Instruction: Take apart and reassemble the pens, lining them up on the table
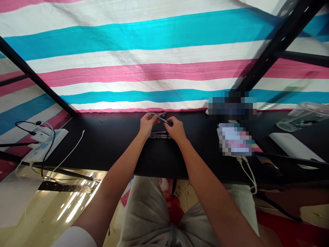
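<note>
A pen [161, 119] with a blue end slants between my two hands above the black table [113, 144]. My left hand [148, 124] is closed, pinching the blue end in its fingertips. Around the pen's other, darker end the fingers of my right hand [175, 128] are closed, partly hiding it. Several slim pens [159, 136] lie side by side on the table just below my hands. Behind the left fingertips, near the back edge, are more thin pen-like pieces [162, 114], partly covered.
A white power strip [48, 145] with plugs and cables sits at the left. To the right are a blurred-out phone-like device [235, 139] with white cables, a white box [295, 149] and a clear plastic container [300, 116]. Striped sheeting [154, 73] hangs behind the table.
</note>
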Motion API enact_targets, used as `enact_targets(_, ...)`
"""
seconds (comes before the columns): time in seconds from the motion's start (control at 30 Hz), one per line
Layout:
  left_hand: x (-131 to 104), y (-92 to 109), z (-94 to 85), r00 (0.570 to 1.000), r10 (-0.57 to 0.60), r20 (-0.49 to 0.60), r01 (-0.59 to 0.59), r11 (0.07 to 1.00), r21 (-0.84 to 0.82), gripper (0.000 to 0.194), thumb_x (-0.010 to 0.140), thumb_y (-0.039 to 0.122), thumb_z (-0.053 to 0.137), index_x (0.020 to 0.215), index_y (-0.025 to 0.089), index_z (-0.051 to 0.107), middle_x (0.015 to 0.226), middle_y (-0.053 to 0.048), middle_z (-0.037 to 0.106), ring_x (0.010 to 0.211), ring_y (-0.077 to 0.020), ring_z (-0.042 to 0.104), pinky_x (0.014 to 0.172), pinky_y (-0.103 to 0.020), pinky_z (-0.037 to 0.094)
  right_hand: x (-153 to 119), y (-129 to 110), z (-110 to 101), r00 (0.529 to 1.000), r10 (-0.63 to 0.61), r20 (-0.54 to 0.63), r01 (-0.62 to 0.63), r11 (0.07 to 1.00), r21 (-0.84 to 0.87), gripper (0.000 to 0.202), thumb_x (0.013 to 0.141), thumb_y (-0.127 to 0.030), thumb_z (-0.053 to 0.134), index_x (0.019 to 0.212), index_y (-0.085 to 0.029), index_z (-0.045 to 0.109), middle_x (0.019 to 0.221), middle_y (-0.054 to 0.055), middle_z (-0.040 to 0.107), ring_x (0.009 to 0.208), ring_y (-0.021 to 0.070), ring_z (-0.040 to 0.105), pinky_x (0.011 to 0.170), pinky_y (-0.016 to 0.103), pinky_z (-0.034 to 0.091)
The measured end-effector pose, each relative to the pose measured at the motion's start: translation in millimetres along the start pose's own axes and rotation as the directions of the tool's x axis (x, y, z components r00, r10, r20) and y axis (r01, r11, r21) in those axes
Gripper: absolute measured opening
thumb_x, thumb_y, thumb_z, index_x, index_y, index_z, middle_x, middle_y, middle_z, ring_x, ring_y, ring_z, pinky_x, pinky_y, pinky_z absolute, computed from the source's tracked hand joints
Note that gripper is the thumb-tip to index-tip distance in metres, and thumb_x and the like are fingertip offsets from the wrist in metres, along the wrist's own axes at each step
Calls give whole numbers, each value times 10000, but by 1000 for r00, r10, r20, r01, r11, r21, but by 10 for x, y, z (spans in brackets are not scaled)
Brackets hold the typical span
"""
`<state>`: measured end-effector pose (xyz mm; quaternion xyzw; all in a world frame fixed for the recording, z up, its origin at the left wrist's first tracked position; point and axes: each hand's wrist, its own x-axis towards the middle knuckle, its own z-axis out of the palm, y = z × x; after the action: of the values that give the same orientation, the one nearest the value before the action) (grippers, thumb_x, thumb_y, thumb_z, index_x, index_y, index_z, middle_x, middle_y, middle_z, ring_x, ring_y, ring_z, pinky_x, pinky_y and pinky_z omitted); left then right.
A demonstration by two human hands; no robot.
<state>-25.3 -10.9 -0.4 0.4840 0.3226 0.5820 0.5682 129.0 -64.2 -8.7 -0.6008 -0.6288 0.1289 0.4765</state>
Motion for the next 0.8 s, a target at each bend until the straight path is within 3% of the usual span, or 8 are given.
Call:
enact_targets(0.17,0,-4,-3,1000,15,-17,-14,1000,21,387,670,420,869,839,145,655,872,-77,743,747,-191,719,753,-387,616,16,5,4,998,-52,46,50,998,25,276,873,-161,454,972,-188,710,957,75,744,937,228,674,911,343,480)
enact_targets(0.43,-4,-21,-20,999,-41,-11,42,997,62,357,695,385,859,799,142,620,833,-66,721,742,-189,717,764,-387,601,23,53,17,998,-31,62,36,996,-78,199,735,-121,594,905,-202,657,898,49,649,902,229,589,838,353,462)
enact_targets(0.67,0,-17,-12,997,-70,34,68,997,46,402,658,404,885,823,139,630,745,-39,689,699,-187,716,713,-359,612,23,76,50,996,-59,72,67,992,-111,200,879,-302,578,934,-190,736,871,73,610,871,233,575,826,359,458)
enact_targets(0.8,2,-16,-9,998,-63,16,62,996,58,401,660,403,880,826,138,628,767,-40,692,700,-182,717,712,-363,622,34,111,63,995,-82,49,86,993,-87,231,890,-200,501,904,-194,731,898,84,642,888,233,593,857,369,462)
